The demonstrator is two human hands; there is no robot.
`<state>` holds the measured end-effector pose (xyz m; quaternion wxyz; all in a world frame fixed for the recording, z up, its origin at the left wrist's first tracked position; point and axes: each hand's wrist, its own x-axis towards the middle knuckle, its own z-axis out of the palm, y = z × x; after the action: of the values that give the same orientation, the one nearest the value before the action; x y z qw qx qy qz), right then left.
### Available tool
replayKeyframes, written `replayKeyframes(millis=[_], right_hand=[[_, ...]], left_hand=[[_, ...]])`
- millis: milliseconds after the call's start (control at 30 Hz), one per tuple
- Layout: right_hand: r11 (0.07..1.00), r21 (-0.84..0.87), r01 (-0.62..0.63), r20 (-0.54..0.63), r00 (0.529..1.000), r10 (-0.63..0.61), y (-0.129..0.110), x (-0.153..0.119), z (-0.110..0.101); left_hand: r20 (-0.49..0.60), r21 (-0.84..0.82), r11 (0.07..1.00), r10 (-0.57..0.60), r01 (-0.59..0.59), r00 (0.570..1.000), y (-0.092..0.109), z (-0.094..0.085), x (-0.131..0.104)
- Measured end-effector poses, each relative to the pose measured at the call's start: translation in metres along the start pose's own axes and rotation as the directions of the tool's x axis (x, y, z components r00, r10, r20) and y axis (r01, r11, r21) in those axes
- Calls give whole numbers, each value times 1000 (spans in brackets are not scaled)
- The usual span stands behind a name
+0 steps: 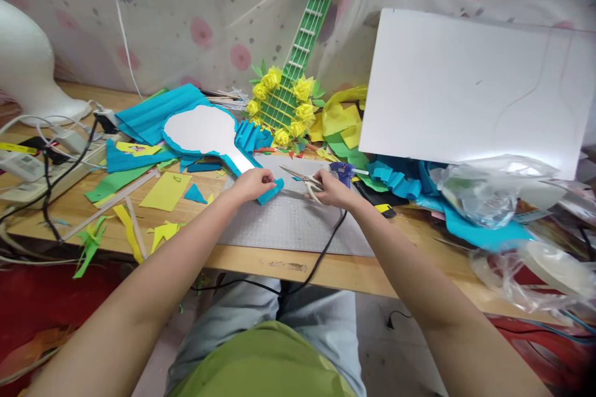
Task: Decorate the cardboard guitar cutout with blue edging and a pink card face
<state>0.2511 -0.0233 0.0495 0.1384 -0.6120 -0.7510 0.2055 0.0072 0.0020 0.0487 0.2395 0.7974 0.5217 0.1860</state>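
One blue crepe-paper strip point(270, 193) is pinched in the fingers of the left hand point(254, 185), a blue-edged guitar-shaped cutout point(201, 128) at its ten o'clock, while at three o'clock the right hand point(333, 189) grips scissors point(303, 178), apparently for trimming, which calls for steady paper.

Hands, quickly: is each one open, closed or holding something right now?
Left hand: closed, pinching blue paper.
Right hand: closed, holding scissors.
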Motion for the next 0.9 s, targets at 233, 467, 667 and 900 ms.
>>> replayKeyframes(millis=[233, 467, 667, 900], right_hand=[[960, -127, 250, 90, 967, -240, 6, -12, -8], [849, -158, 505, 244, 853, -462, -10, 1, -5], [778, -154, 609, 328, 774, -541, -34, 20, 3], [741, -153, 654, 398, 727, -559, -43, 27, 6]], left_hand=[[131, 14, 996, 87, -89, 988, -8, -15, -13], [353, -13, 990, 137, -141, 925, -10, -37, -20], [430, -10, 992, 119, -127, 895, -11, -48, -24], [539, -5, 999, 43, -48, 841, -16, -50, -25]])
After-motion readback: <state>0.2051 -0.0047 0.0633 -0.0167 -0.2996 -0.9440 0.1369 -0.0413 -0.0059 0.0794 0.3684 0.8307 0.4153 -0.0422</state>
